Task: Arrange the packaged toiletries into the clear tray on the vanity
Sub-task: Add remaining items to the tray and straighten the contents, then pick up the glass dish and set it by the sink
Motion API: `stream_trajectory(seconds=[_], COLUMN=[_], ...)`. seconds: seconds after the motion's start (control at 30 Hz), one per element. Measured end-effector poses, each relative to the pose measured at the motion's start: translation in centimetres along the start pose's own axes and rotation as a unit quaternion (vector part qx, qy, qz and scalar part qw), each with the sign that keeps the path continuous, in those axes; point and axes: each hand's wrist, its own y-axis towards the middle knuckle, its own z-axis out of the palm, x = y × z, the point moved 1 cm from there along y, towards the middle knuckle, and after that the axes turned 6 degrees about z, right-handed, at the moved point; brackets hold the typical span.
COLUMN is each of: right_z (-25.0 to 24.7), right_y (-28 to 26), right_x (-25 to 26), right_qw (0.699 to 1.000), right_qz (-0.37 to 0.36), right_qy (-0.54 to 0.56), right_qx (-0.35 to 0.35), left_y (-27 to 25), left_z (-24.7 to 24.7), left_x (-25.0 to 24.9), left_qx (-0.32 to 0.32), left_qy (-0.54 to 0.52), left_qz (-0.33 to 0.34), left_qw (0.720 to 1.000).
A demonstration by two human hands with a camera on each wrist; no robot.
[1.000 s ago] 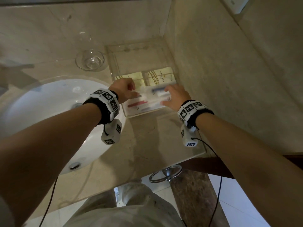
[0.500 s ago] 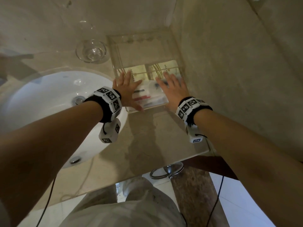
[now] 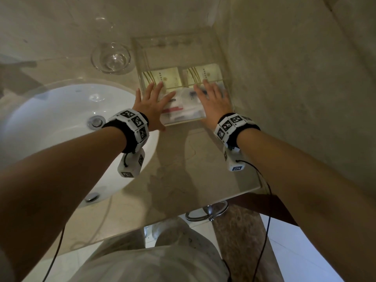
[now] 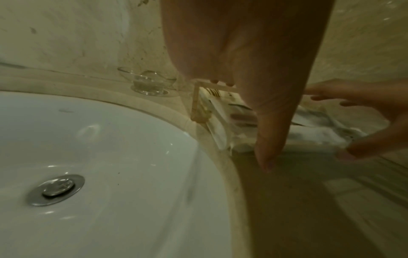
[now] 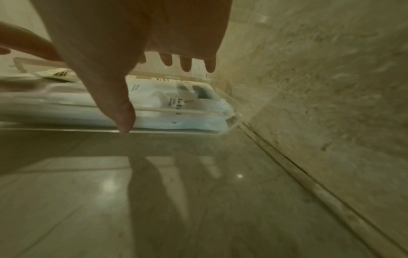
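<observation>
A clear tray [image 3: 179, 40] stands on the vanity against the right wall. Two cream packets with gold print [image 3: 169, 77] lie side by side in its middle. White plastic-wrapped toiletries [image 3: 184, 110] fill its near end, also seen as white packets [image 5: 187, 108] behind the tray's front wall in the right wrist view. My left hand [image 3: 152, 102] lies flat with spread fingers over the left part of these packets. My right hand [image 3: 213, 98] lies flat over the right part, fingers straight. In the left wrist view, the tray's near-left corner [image 4: 196, 104] shows beside my palm.
A white basin [image 3: 61, 127] with a metal drain sits left of the tray. A small clear glass dish [image 3: 112, 58] stands behind the basin. A marble wall [image 3: 295, 78] runs close along the tray's right side. Bare marble counter [image 3: 193, 159] lies in front.
One second ago my left hand was curled and my right was placing a packet. Both hands have since flattened over the packets in the tray's near end.
</observation>
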Motion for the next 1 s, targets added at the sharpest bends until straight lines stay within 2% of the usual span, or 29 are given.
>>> stream_trajectory(seconds=[0.13,0.27,0.37,0.53,0.8,0.9,0.97,1.0], right_z=[-0.9,-1.5,-1.7,-2.3,-2.1,-1.8,-1.4,-1.5], right_y=[1.4,2.7,3.6,4.9,6.1,6.5,6.6,6.4], right_x=[-0.2,0.2,0.3,0.6,1.8,2.2,2.5,2.7], right_qw=[0.999,1.0,0.999,0.997,0.99,0.988,0.978,0.978], right_qz=[0.025,0.006,-0.006,-0.016,-0.016,0.003,-0.003,-0.005], right_qy=[0.031,0.002,-0.03,-0.017,0.012,0.022,0.015,0.007], right_qx=[-0.007,0.0,-0.031,-0.069,-0.137,-0.155,-0.209,-0.211], left_y=[0.7,1.5,2.1,3.2,4.3,4.7,4.8,4.8], left_z=[-0.9,-1.3,-1.3,-1.5,-1.4,-1.5,-1.5,-1.5], left_x=[0.4,1.0,1.0,1.1,0.6,0.5,0.6,0.7], left_qx=[-0.061,-0.069,-0.097,-0.129,-0.186,-0.187,-0.189,-0.187], left_qy=[-0.012,0.006,0.017,-0.022,-0.014,-0.012,0.012,0.027], left_qz=[-0.008,-0.016,-0.024,-0.041,-0.045,-0.044,-0.039,-0.034], left_qw=[0.998,0.997,0.995,0.991,0.981,0.981,0.981,0.981])
